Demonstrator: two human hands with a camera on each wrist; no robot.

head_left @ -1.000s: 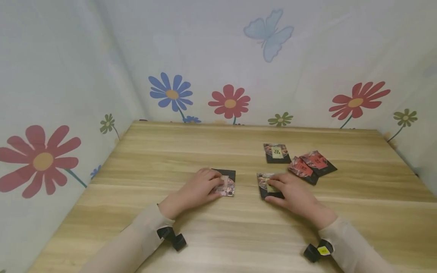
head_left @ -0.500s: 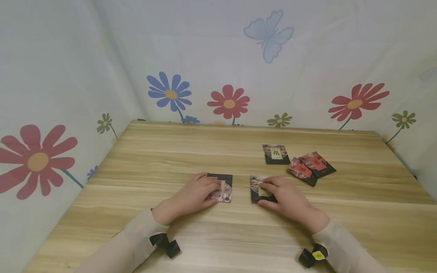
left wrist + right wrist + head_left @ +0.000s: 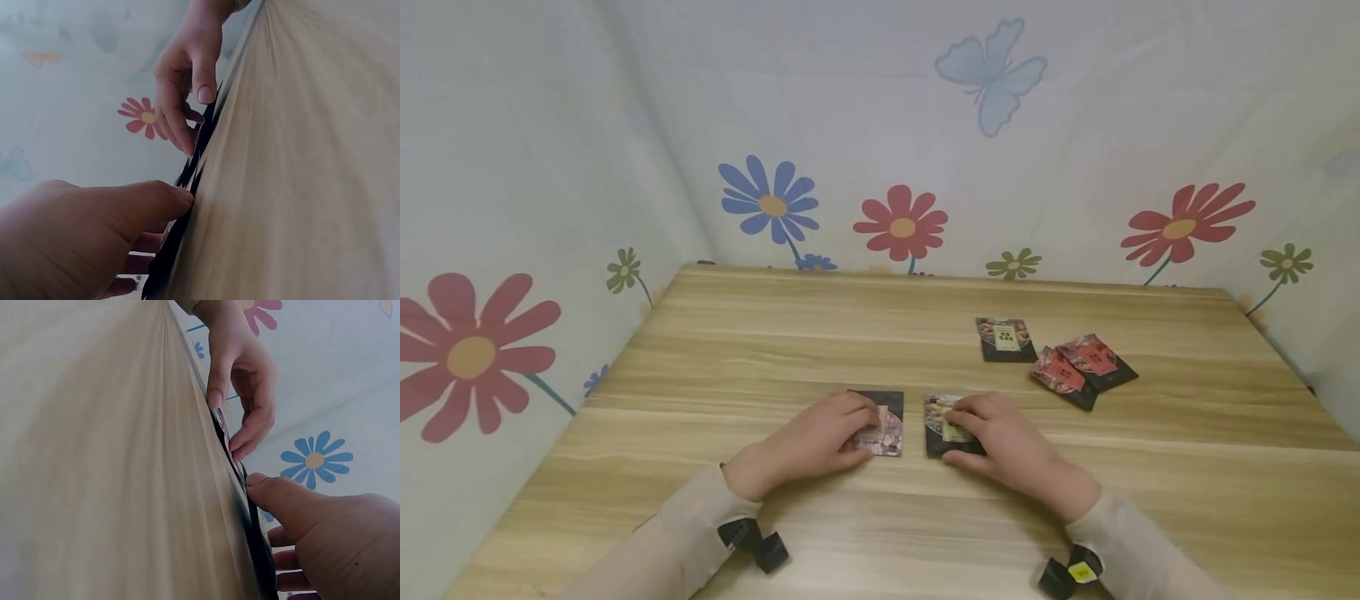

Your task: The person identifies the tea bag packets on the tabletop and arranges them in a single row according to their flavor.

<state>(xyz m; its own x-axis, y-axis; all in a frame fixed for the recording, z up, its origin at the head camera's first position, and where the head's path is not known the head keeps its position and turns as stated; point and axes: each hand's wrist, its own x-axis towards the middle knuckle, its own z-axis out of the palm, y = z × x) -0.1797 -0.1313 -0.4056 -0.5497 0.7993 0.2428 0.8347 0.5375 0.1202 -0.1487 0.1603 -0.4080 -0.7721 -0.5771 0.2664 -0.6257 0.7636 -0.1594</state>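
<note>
Both hands rest on small flat packets lying on the wooden table. In the head view my left hand point(image 3: 808, 442) touches a black packet with a pinkish food picture point(image 3: 891, 429), its fingers over the top and its thumb near the front edge. My right hand point(image 3: 1011, 446) presses a black packet with a yellow-green label point(image 3: 934, 427) in the same way. A narrow strip of table separates the two packets. Seen edge-on in the left wrist view, the left thumb point(image 3: 178, 197) lies at its packet's edge. Part of each packet is hidden under the fingers.
Beyond the right hand lies another black packet with a yellow-green label point(image 3: 1006, 337). Right of it, a red-labelled packet point(image 3: 1060, 372) overlaps a second red-labelled packet point(image 3: 1097, 358). A flower-printed cloth backdrop point(image 3: 850, 125) stands behind the wooden table point(image 3: 775, 325).
Both hands have slid their packets nearer to me. The right packet has moved left, closing much of the gap to the left one. The other packets stay in place.
</note>
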